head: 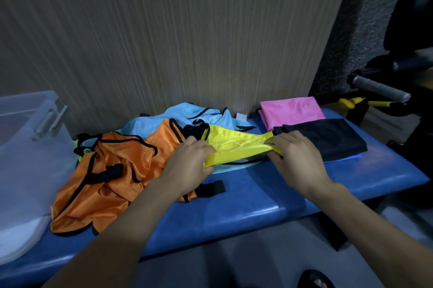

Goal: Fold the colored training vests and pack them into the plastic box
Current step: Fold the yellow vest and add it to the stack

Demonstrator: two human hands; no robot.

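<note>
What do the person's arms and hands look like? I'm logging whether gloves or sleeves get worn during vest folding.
Both arms are bare as far as the frame shows. The left hand and right hand wear no gloves, and no rings, watch or wristband show. The fingers are uncovered.

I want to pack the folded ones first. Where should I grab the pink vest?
Take the pink vest by its near edge, coming from the front right; it lies flat and folded, and the black vest overlaps its front left corner.

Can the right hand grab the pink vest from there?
Probably yes. The right hand grips the yellow vest, so it must let go; the pink vest lies uncovered just beyond it.
</note>
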